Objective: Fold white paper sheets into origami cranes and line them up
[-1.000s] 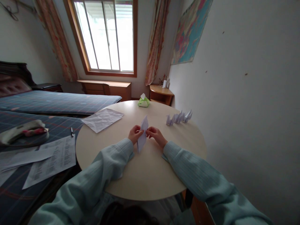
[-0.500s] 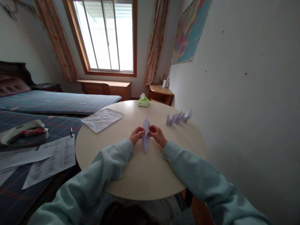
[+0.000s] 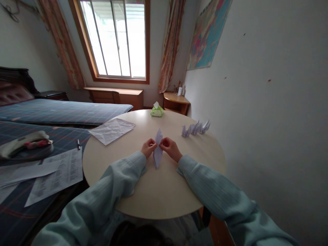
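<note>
A narrow, pointed piece of folded white paper [image 3: 158, 150] stands upright over the round beige table [image 3: 153, 191]. My left hand [image 3: 148, 147] pinches its left side and my right hand [image 3: 169, 147] pinches its right side, fingers closed on the fold at mid height. Both forearms in pale blue sleeves rest on the table.
Several folded paper figures [image 3: 196, 128] stand in a row at the table's right. A creased paper sheet [image 3: 112, 130] lies at the left rim, a green tissue pack [image 3: 157, 110] at the far edge. Printed papers [image 3: 55, 174] and a pen [image 3: 79, 144] lie on the bed.
The folded paper has been turned and narrowed between my fingers, and it shifted slightly right, then back left. My hands stay at the same spot on the table.
</note>
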Motion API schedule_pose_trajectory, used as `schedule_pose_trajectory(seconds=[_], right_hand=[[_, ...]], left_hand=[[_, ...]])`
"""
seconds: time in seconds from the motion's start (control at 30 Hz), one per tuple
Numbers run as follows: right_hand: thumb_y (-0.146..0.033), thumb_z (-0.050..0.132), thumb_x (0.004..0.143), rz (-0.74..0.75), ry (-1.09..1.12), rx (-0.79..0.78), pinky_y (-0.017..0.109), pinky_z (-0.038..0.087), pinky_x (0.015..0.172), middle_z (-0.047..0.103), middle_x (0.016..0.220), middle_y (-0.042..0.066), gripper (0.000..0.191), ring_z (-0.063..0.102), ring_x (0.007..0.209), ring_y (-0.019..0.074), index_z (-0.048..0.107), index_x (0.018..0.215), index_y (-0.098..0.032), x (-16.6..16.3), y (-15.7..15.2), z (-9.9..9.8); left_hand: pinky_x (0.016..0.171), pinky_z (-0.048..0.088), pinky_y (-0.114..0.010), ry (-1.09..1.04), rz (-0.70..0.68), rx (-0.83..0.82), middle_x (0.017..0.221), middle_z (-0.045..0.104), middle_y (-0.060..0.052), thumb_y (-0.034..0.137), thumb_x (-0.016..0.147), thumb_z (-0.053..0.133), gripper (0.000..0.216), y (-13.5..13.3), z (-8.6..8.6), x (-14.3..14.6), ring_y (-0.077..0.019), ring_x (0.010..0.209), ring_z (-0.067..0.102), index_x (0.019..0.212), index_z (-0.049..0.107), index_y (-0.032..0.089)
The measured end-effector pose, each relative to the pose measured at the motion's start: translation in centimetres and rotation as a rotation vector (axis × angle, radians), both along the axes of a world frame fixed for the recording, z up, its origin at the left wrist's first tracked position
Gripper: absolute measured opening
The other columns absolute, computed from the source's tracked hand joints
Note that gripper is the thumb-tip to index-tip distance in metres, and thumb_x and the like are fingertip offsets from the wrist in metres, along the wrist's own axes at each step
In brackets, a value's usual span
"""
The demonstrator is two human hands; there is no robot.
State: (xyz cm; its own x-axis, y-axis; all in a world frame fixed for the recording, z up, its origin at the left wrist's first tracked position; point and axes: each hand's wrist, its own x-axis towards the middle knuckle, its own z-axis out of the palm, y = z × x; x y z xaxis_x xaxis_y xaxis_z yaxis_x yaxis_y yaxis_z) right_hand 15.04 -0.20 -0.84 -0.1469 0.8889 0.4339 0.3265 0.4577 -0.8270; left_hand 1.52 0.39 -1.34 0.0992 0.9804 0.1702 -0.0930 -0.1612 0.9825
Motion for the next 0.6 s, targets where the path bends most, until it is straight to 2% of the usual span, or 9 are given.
schedule_pose_trajectory(seconds=[0.27, 0.6], right_hand=[[-0.029, 0.054, 0.064, 0.055, -0.073, 0.057, 0.021, 0.035, 0.051, 0.05, 0.057, -0.002, 0.014, 0.043, 0.053, 0.0087, 0.057, 0.067, -0.016, 0.11, 0.01, -0.11], [-0.032, 0.055, 0.064, 0.012, -0.072, 0.051, 0.022, 0.036, 0.05, 0.052, 0.057, -0.001, 0.017, 0.044, 0.053, 0.0095, 0.058, 0.067, -0.015, 0.09, 0.2, -0.03]], left_hand=[[0.039, 0.026, -0.015, 0.111, 0.087, 0.102, 0.042, 0.036, 0.009, 0.017, 0.051, 0.052, 0.016, -0.62, 0.55, 0.15, -0.0034, 0.04, 0.036, 0.049, 0.036, 0.016], [0.041, 0.031, -0.017, 0.069, -0.013, 0.131, 0.047, 0.043, 0.007, 0.035, 0.056, 0.06, 0.027, -0.37, 0.21, 0.11, -0.0064, 0.045, 0.044, 0.057, 0.042, 0.016]])
